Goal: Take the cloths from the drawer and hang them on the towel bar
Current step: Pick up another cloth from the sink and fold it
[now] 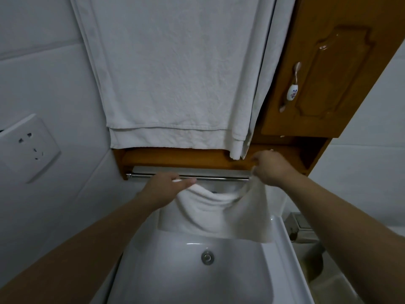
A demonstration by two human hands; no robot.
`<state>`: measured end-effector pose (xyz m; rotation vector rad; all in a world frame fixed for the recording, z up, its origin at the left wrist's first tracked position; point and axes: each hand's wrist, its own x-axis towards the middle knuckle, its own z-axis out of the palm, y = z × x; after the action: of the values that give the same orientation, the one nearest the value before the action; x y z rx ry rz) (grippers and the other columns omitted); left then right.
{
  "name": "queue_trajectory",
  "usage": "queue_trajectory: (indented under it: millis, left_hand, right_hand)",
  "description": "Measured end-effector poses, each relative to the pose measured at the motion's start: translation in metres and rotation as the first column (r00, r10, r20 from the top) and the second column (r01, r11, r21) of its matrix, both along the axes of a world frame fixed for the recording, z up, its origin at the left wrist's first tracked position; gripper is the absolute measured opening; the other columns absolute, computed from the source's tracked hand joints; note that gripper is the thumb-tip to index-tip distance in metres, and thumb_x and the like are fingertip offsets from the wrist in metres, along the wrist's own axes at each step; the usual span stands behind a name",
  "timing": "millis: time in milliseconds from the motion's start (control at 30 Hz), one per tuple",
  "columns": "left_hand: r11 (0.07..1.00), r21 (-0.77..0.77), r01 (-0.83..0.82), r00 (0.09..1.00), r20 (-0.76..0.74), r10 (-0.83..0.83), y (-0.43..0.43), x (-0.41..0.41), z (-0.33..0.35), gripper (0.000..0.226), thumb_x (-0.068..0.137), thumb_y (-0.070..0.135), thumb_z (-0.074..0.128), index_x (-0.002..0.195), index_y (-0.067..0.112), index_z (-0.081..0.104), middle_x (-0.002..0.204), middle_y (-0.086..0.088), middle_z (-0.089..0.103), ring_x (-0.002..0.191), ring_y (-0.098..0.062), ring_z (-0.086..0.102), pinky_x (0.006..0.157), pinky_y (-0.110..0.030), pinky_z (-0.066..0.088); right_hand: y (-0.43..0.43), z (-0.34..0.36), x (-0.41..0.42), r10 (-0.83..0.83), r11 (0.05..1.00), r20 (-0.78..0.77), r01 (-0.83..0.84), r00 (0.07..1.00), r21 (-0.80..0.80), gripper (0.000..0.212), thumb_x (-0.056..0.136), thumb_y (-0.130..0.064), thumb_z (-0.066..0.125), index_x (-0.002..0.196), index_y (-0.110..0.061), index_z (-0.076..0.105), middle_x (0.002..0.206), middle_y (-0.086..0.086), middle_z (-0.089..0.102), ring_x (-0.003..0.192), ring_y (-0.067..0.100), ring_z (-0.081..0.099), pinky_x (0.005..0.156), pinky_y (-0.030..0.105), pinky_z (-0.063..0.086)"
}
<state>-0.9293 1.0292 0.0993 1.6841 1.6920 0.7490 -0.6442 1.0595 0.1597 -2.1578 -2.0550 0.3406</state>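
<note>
The left grip (168, 185) is pinching one top corner of the white cloth (219, 216). The right grip (271, 168) is holding the other corner, with the fingers curled around it. The cloth is sagging between them, just below the towel bar (219, 178) and above the sink (197, 281). Bigger white towels (175, 73) are hanging higher up, beside the wooden cabinet (324, 84).

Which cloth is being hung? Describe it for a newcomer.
Above the white sink, a chrome towel bar runs under a wooden cabinet. The small white cloth sags just below it, held at its top corners by the left hand and right hand. Unlike the large towels hanging flat above, it is bunched and hand-held.
</note>
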Motion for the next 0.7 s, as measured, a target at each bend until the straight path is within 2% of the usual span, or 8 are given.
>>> queue_trajectory:
  millis: [133,200,267,333,400,467,567,700]
  left_hand:
    - [0.998,0.018,0.065,0.997,0.048,-0.066,-0.005,0.021,0.005,0.055,0.093,0.061,0.052,0.059,0.020,0.041,0.061,0.001,0.042,0.060,-0.014,0.046,0.062,-0.032,0.032]
    - [0.990,0.039,0.134,0.991,0.022,-0.135,-0.010,0.035,0.009,0.052,0.098,0.057,0.045,0.067,0.016,0.055,0.068,0.004,0.050,0.066,-0.013,0.050,0.065,-0.031,0.036]
    - [0.981,0.013,0.193,0.980,0.055,-0.194,-0.015,0.047,0.012,0.045,0.103,0.050,0.038,0.102,0.019,0.071,0.093,0.007,0.060,0.089,-0.012,0.057,0.081,-0.032,0.042]
    - [0.977,-0.012,0.214,0.968,0.133,-0.211,-0.019,0.053,0.014,0.042,0.106,0.042,0.033,0.122,0.023,0.067,0.110,0.008,0.061,0.106,-0.012,0.057,0.092,-0.033,0.042]
    - [0.976,-0.021,0.218,0.964,0.161,-0.212,-0.019,0.053,0.012,0.037,0.106,0.038,0.034,0.113,0.025,0.069,0.110,0.006,0.065,0.103,-0.015,0.060,0.092,-0.036,0.045]
    - [0.974,-0.059,0.219,0.968,0.138,-0.210,-0.017,0.048,0.008,0.032,0.104,0.034,0.040,0.092,0.023,0.068,0.097,0.001,0.066,0.089,-0.019,0.061,0.081,-0.038,0.046]
    - [0.961,-0.150,0.234,0.961,0.183,-0.206,-0.016,0.040,0.001,0.031,0.100,0.026,0.047,0.073,0.026,0.062,0.081,-0.004,0.058,0.075,-0.020,0.049,0.070,-0.035,0.037]
    - [0.939,-0.204,0.277,0.917,0.348,-0.195,-0.015,0.040,0.000,0.016,0.093,0.022,0.061,0.084,0.025,0.074,0.090,-0.016,0.068,0.081,-0.022,0.059,0.075,-0.036,0.044]
  right_hand:
    - [-0.017,-0.007,-0.038,0.089,0.972,-0.411,-0.169,0.907,-0.164,0.051,0.090,-0.011,0.070,0.138,-0.020,0.055,0.120,0.003,0.063,0.089,0.014,0.065,0.074,0.025,0.052]
    - [-0.025,-0.010,-0.053,0.077,0.937,-0.598,-0.263,0.798,-0.231,0.052,0.088,-0.007,0.071,0.137,-0.019,0.057,0.110,0.004,0.066,0.076,0.010,0.064,0.067,0.023,0.053]
    - [-0.029,-0.018,-0.066,0.074,0.909,-0.673,-0.328,0.736,-0.259,0.044,0.088,-0.003,0.069,0.129,-0.019,0.065,0.113,0.005,0.069,0.079,0.012,0.066,0.071,0.025,0.057]
    - [-0.031,-0.026,-0.073,0.038,0.899,-0.717,-0.337,0.696,-0.280,0.031,0.088,0.000,0.066,0.116,-0.014,0.071,0.108,0.009,0.073,0.090,0.023,0.072,0.085,0.037,0.060]
    - [-0.031,-0.032,-0.075,0.009,0.903,-0.725,-0.317,0.689,-0.290,0.021,0.087,0.002,0.065,0.103,-0.007,0.075,0.100,0.013,0.076,0.093,0.029,0.073,0.088,0.044,0.059]
    - [-0.030,-0.034,-0.071,0.032,0.920,-0.665,-0.281,0.746,-0.272,0.013,0.087,-0.001,0.068,0.096,-0.007,0.075,0.094,0.013,0.075,0.089,0.029,0.072,0.085,0.046,0.060]
    - [-0.028,-0.029,-0.065,0.080,0.949,-0.574,-0.239,0.815,-0.208,0.010,0.087,-0.002,0.068,0.089,-0.010,0.075,0.086,0.006,0.073,0.078,0.020,0.069,0.067,0.031,0.059]
    - [-0.025,-0.023,-0.062,0.232,0.966,-0.346,-0.257,0.909,-0.027,0.007,0.087,-0.011,0.070,0.087,-0.017,0.072,0.079,-0.008,0.064,0.076,0.011,0.060,0.056,0.017,0.040]
